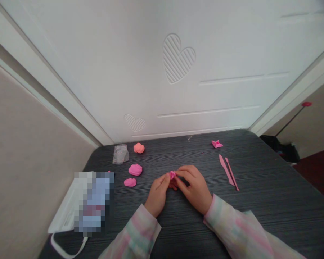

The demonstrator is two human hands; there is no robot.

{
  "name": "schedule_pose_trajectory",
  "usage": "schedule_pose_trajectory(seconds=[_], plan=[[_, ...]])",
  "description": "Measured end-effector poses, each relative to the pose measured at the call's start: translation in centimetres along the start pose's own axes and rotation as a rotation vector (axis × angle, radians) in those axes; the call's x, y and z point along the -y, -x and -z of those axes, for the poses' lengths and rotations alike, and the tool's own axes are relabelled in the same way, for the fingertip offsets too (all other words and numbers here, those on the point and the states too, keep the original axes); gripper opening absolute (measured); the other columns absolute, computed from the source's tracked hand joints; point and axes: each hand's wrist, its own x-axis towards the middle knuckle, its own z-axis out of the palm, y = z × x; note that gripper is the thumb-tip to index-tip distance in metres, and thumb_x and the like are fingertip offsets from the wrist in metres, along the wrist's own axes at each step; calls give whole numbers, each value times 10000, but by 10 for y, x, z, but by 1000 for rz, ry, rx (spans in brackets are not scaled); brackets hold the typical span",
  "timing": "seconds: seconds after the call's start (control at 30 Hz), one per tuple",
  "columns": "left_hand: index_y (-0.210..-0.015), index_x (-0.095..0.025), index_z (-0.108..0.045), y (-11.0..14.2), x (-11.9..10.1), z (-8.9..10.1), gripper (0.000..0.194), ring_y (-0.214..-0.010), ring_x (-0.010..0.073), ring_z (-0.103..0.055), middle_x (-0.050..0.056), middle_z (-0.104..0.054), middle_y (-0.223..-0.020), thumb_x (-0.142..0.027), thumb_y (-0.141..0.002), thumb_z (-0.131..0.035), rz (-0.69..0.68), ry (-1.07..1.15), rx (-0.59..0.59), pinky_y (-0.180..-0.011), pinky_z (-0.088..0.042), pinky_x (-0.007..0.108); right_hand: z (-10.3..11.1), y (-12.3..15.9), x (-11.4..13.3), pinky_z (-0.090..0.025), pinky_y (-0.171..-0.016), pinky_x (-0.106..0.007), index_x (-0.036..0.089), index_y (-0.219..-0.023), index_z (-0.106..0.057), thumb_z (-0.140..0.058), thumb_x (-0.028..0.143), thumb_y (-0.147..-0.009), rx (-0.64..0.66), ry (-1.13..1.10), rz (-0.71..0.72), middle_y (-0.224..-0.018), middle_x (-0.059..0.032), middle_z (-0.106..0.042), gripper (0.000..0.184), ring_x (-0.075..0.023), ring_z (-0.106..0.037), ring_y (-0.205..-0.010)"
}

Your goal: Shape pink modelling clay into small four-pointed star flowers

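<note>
Between my two hands, just above the dark table (pixel 183 223), is a small piece of pink modelling clay (pixel 172 175) with a folded, hollow-looking shape. My left hand (pixel 158 194) pinches its left side with thumb and fingers. From the right, the fingertips of my right hand (pixel 193 185) close on its other edge. Left of my hands lie a larger pink clay lump (pixel 135 169) and a flatter pink clay lump (pixel 130 182). Behind them sits an orange clay lump (pixel 139 148). A pointed, star-like pink clay piece (pixel 217 144) rests at the back right.
A pink plastic knife (pixel 226 169) and a thin pink stick tool (pixel 232 174) lie to the right. Crumpled clear plastic (pixel 121 154) is at the back left. Nearer, a white device (pixel 67 208) with a cable (pixel 70 254) adjoins a blurred-out item (pixel 95 201). A white panel (pixel 218 54) borders the table's far edge.
</note>
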Motion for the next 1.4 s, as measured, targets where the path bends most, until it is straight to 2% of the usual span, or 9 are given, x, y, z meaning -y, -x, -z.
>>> schedule_pose_trajectory(seconds=[0.13, 0.37, 0.53, 0.7, 0.93, 1.07, 1.23, 1.4], plan=[[-759, -98, -630, -3, 1, 3, 382, -629, 129, -496, 51, -577, -660, -448, -761, -476, 15, -19, 1, -649, -401, 265, -3, 0, 0, -446, -694, -340, 199, -862, -610, -506, 164, -768, 45, 73, 66, -834, -47, -608, 144, -163, -528, -779], [-731, -123, -603, -2, -10, 6, 297, -656, 126, -493, 27, -559, -667, -358, -805, -437, 38, -161, 88, -666, -387, 245, 2, 2, -1, -460, -727, -342, 222, -928, -595, -489, 136, -768, 51, -82, 16, -904, -54, -571, 210, -162, -515, -842], [-656, -141, -554, 1, -16, 4, 272, -627, 118, -470, 2, -525, -626, -336, -804, -437, -10, -288, 36, -634, -370, 225, 4, 4, 2, -464, -757, -354, 203, -962, -565, -478, 142, -772, 90, -139, -36, -930, -67, -556, 217, -171, -503, -878], [-731, -142, -583, 3, -14, 3, 259, -700, 147, -511, 23, -580, -700, -335, -807, -427, -42, -310, 23, -687, -384, 242, 2, 4, 3, -465, -750, -347, 191, -1002, -543, -487, 149, -772, 107, -118, -1, -929, -67, -555, 241, -167, -500, -874], [-754, -134, -607, -1, -6, 7, 250, -693, 130, -491, 23, -592, -717, -310, -805, -436, -84, -161, 34, -708, -376, 247, -6, 4, -3, -460, -783, -374, 195, -1022, -541, -511, 175, -764, 113, -22, 73, -965, -81, -552, 261, -186, -505, -912], [-745, -136, -620, -3, 1, 7, 181, -714, 122, -490, 18, -588, -706, -280, -759, -509, -28, 66, 34, -707, -373, 240, -8, 4, -5, -447, -819, -414, 198, -1053, -526, -531, 193, -756, 127, 50, 129, -1016, -86, -555, 297, -212, -496, -964], [-639, -118, -629, -4, -1, 4, 81, -690, 108, -497, 13, -581, -674, -196, -619, -620, 12, 390, -7, -710, -388, 241, -9, 2, -2, -443, -834, -410, 193, -1015, -540, -509, 178, -780, 96, 129, 178, -1012, -70, -578, 238, -209, -497, -975], [-714, -99, -661, -3, -2, 5, 211, -758, 158, -539, 68, -626, -760, -272, -596, -641, 45, 425, -43, -752, -402, 293, -10, -1, 0, -445, -819, -395, 190, -921, -562, -511, 166, -779, 54, 111, 180, -932, -51, -599, 154, -193, -517, -933]])
